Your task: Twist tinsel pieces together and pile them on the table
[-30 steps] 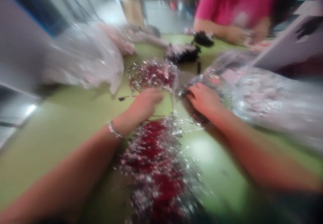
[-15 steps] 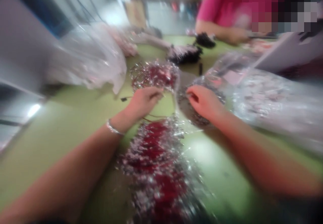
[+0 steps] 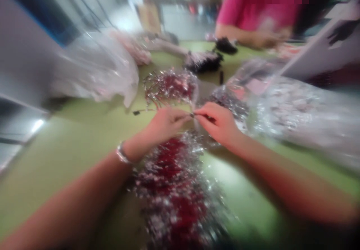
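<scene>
My left hand (image 3: 170,124), with a bracelet at its wrist, is closed in a pinch. A thin wire with a small black connector (image 3: 136,112) at its end runs towards it. Closed too is my right hand (image 3: 221,124), its fingertips meeting the left ones at a small dark piece (image 3: 192,115). Blur hides the piece's exact shape. Below the hands lies a long bundle of dark red wires (image 3: 168,160) with silvery ends. Another red wire bundle (image 3: 176,85) lies just beyond them.
A clear plastic bag (image 3: 104,66) lies at the left, and a bag of pale small parts (image 3: 295,103) at the right. Dark-tipped bundles (image 3: 204,62) sit farther back on the green table (image 3: 70,141). Across it is a person in a pink top (image 3: 239,6).
My hands were apart and have come together at the fingertips. The right hand has moved left and down from beside the grey bagged parts. The left moved right and slightly down.
</scene>
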Demonstrator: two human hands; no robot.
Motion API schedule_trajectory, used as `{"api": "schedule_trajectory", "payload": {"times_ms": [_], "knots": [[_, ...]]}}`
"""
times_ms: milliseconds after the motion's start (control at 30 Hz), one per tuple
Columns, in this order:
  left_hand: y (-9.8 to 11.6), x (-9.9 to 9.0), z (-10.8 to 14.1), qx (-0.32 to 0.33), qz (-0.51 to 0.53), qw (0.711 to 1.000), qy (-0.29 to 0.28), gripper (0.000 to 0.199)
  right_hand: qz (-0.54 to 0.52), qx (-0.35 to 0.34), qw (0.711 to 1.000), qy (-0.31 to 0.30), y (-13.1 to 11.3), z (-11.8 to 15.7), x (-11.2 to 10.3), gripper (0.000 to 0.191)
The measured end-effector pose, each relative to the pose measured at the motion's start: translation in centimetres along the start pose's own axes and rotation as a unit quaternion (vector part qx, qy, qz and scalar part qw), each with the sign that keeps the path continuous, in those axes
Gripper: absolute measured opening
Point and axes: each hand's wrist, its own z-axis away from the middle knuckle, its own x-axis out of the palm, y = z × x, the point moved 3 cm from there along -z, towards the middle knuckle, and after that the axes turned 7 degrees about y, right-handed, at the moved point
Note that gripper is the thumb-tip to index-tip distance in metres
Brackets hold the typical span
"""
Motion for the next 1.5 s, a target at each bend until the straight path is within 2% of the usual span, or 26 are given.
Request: {"api": "schedule_trajectory", "payload": {"times_ms": [100,200,300,367,467,533,600,700,767,867,933,1033,1100,1167,1300,1400,1500], "knots": [[0.3,-0.1,0.0,0.028,-0.093,0.995,-0.033,0.035,0.014,-0.025,0.998,-0.049,0.1,-0.1,-0.1,0.02],[0.8,0.0,0.1,0.067,-0.253,0.959,-0.104,0.034,0.04,-0.043,0.989,-0.135,-0.1,-0.2,-0.2,0.024],[1.5,0.2,0.4,0.122,-0.338,0.918,-0.165,0.029,0.05,-0.017,0.981,-0.188,-0.6,-0.2,-0.3,0.02],[1.9,0.3,0.5,0.148,-0.346,0.909,-0.18,0.026,0.053,0.025,0.978,-0.201,-0.8,-0.3,-0.3,0.016],[1.8,0.0,0.2,0.125,-0.328,0.919,-0.177,0.027,0.051,0.099,0.973,-0.2,-0.3,-0.7,-0.4,0.015],[1.2,-0.3,-0.3,0.092,-0.304,0.935,-0.157,0.027,0.065,0.118,0.975,-0.174,0.7,-1.1,-0.6,0.019],[0.4,-0.5,-0.6,0.071,-0.265,0.951,-0.139,0.026,0.12,0.086,0.978,-0.147,1.9,-1.4,-0.7,0.025],[-0.7,-0.6,-0.9,0.057,-0.193,0.967,-0.155,0.026,0.224,0.012,0.953,-0.204,3.8,-1.0,0.1,0.025],[-1.3,-0.7,-0.8,0.045,-0.162,0.969,-0.182,0.032,0.264,-0.007,0.94,-0.215,4.7,-0.6,0.5,0.022],[-1.9,-1.0,-0.7,0.024,-0.136,0.965,-0.221,0.035,0.294,-0.027,0.932,-0.209,4.9,-0.3,0.8,0.025],[-2.3,-1.4,-0.8,0.004,-0.115,0.972,-0.207,0.029,0.302,-0.05,0.926,-0.22,4.5,-0.3,0.7,0.025],[-2.3,-1.8,-0.9,-0.03,-0.058,0.987,-0.15,0.033,0.273,-0.009,0.943,-0.188,3.5,-0.6,0.0,0.02],[-1.7,-1.7,-0.8,-0.038,-0.012,0.99,-0.134,0.037,0.208,0.053,0.966,-0.141,2.8,-0.7,-0.5,0.019],[-0.8,-1.3,-0.6,-0.039,0.019,0.992,-0.121,0.036,0.125,0.082,0.983,-0.104,1.8,-0.6,-0.7,0.017],[0.4,-0.5,-0.3,-0.051,0.038,0.993,-0.099,0.034,0.039,0.058,0.996,-0.063,0.4,-0.1,-0.2,0.016],[0.5,-0.2,-0.2,-0.046,0.046,0.993,-0.1,0.036,0.046,0.047,0.995,-0.076,0.4,0.3,0.3,0.017],[0.2,0.0,-0.1,-0.017,0.006,0.995,-0.1,0.038,0.057,0.014,0.992,-0.114,0.3,0.1,0.1,0.02]]}}
